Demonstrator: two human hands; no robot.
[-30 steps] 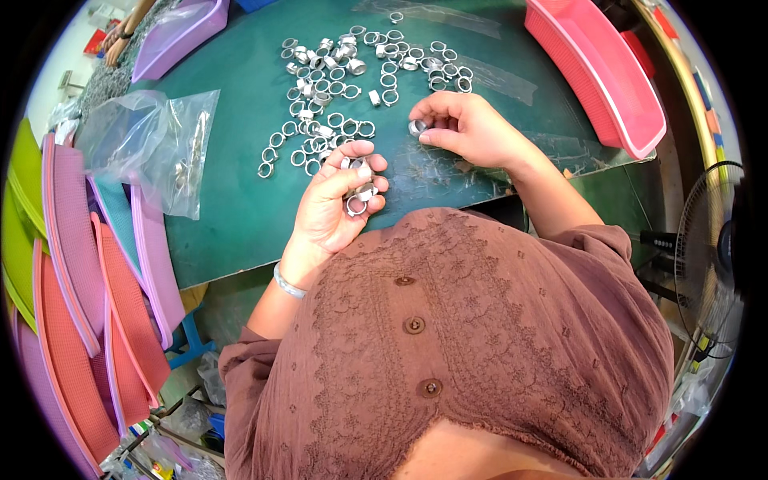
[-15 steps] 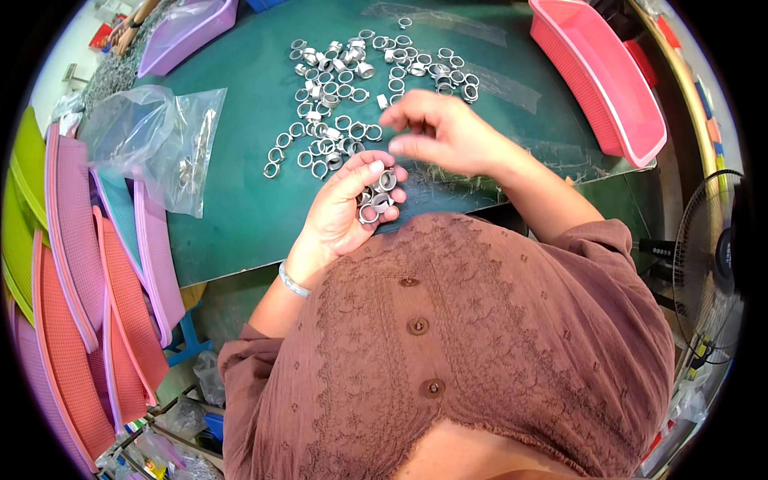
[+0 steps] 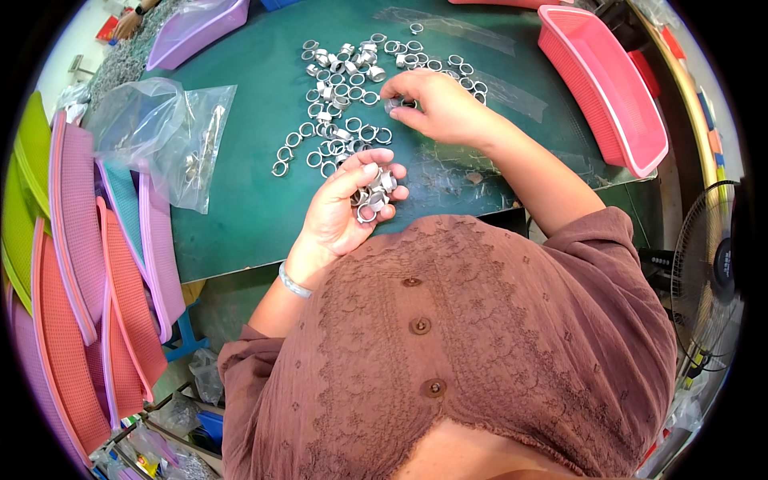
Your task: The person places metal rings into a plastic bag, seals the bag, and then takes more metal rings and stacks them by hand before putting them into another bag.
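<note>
My left hand [image 3: 340, 200] is cupped, palm up, around several small silver metal rings [image 3: 367, 213] close to the table's front edge. More metal rings [image 3: 328, 148], some with a small lug on the side, lie loose in a spread across the green table [image 3: 248, 232]. Out among them is my right hand [image 3: 440, 108], its thumb and fingers closing around a metal ring [image 3: 390, 105]. The fingers partly hide that ring and others beneath the hand.
A pink basket [image 3: 606, 96] stands at the right, and a purple basket [image 3: 196, 36] at the far left. A clear plastic bag [image 3: 164, 136] with small metal parts lies on the left. Coloured baskets [image 3: 76, 232] are stacked beside the table; a fan [image 3: 704, 264] is at the right.
My right hand has moved slightly left and away from me, down onto the rings, and its fingers now meet a ring. The left hand stays cupped around its rings. The view has shifted slightly.
</note>
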